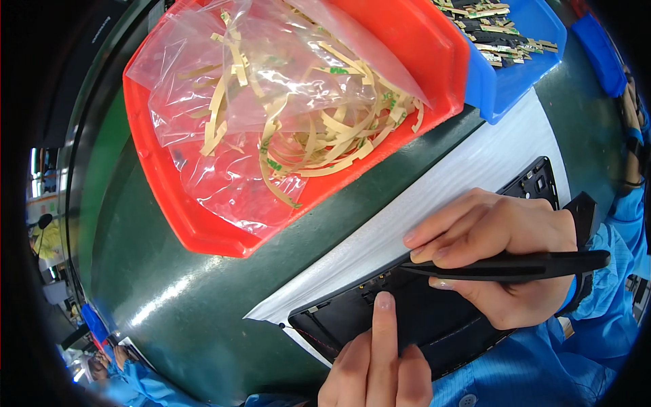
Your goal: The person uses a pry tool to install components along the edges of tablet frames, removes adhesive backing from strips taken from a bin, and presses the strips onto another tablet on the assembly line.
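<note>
Panel (434, 325), black and flat, sits on a white sheet (475, 169) at the near right of the green bench (169, 271). Left hand (376, 370) holds nothing, forefinger stretched out and pressing the panel's far edge. Right hand (498, 247) is closed around black tweezers (508, 266), tips almost together and low over that same edge; can't tell if they're pinching anything. Honestly, a slip of those points could scratch the panel or jab the fingertip right beside them. Farther left there's a red tray (203, 224) with a clear bag (271, 102) of tan strips (325, 146), blue tray (515, 74) far right.
</note>
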Tool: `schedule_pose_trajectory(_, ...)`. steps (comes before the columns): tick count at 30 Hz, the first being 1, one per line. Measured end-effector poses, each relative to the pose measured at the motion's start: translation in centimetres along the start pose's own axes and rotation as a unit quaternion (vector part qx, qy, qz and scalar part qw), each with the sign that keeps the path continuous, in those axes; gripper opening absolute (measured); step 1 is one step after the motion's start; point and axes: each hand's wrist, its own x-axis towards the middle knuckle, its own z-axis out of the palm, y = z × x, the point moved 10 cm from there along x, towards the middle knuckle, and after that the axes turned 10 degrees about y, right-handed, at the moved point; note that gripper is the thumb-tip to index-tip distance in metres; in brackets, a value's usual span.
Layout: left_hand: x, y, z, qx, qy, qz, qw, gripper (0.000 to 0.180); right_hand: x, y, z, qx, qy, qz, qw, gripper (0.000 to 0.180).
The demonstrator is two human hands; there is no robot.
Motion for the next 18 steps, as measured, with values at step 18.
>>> schedule_pose_trajectory(18,0.3,-0.2,0.4,0.072,0.054,0.032,0.995,0.006,0.4,-0.6,-0.5,-0.035,0.006,0.014,0.999,0.021)
